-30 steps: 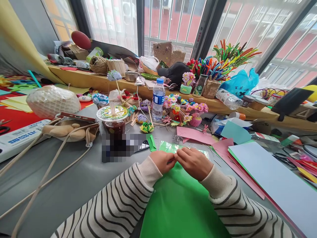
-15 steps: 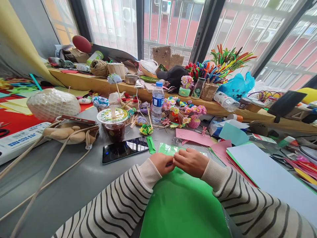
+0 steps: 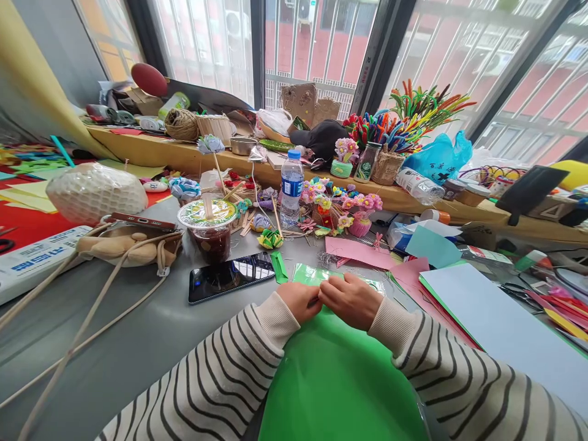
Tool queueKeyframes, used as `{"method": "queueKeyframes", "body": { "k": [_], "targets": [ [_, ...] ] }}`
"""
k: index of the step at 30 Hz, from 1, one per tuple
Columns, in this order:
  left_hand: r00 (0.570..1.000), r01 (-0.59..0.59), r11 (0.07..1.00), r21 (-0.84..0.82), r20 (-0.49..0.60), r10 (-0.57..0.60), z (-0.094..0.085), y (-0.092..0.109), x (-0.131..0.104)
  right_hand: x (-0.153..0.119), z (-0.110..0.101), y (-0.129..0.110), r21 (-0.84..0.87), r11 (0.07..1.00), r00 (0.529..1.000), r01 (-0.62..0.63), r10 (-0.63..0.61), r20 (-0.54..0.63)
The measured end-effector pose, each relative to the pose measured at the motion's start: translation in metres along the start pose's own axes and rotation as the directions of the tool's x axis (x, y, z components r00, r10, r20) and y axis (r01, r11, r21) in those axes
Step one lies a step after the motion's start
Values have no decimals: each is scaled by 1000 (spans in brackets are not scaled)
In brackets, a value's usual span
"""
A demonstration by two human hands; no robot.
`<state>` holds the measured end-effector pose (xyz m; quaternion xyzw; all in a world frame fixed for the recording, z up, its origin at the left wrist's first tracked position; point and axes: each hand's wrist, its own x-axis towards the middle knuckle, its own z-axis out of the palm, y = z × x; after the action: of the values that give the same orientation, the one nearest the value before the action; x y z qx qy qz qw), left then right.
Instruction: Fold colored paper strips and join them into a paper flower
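Note:
My left hand and my right hand meet in front of me, both closed with fingers curled in. They grip the upper part of a glossy green sheet, which slopes down toward me. It seems to sit in a clear plastic sleeve, whose shiny edge shows at the lower right. What exactly lies between the fingertips is hidden. Beyond my hands, a shiny green piece with white print lies on the table. Left of it is a small folded green strip, beside a black phone.
A lidded drink cup and a water bottle stand behind the phone. A cord-strapped pouch lies left. White sheets and pink paper lie right. Craft flowers crowd the back, below a cluttered ledge.
My right hand has shifted very slightly left, its knuckles tipping a little. Both hands stay closed at the green sheet's upper part. The view has moved slightly.

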<state>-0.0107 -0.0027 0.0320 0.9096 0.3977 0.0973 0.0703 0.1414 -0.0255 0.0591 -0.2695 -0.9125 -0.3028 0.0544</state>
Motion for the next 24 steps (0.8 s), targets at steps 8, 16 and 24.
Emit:
{"method": "queueKeyframes", "body": {
  "k": [8, 16, 24],
  "targets": [
    [1000, 0, 1000, -13, -29, -1, 4, -1, 2, -1, 5, -15, -90, 980, 981, -178, 169, -97],
    [999, 45, 999, 29, -18, -44, 4, -1, 3, 3, 11, -30, -209, 928, 944, -310, 274, -182],
    [997, 72, 993, 95, -48, -68, 2, 1, 6, 6, 30, -41, -50, 786, 779, -617, 600, -181]
  ]
}}
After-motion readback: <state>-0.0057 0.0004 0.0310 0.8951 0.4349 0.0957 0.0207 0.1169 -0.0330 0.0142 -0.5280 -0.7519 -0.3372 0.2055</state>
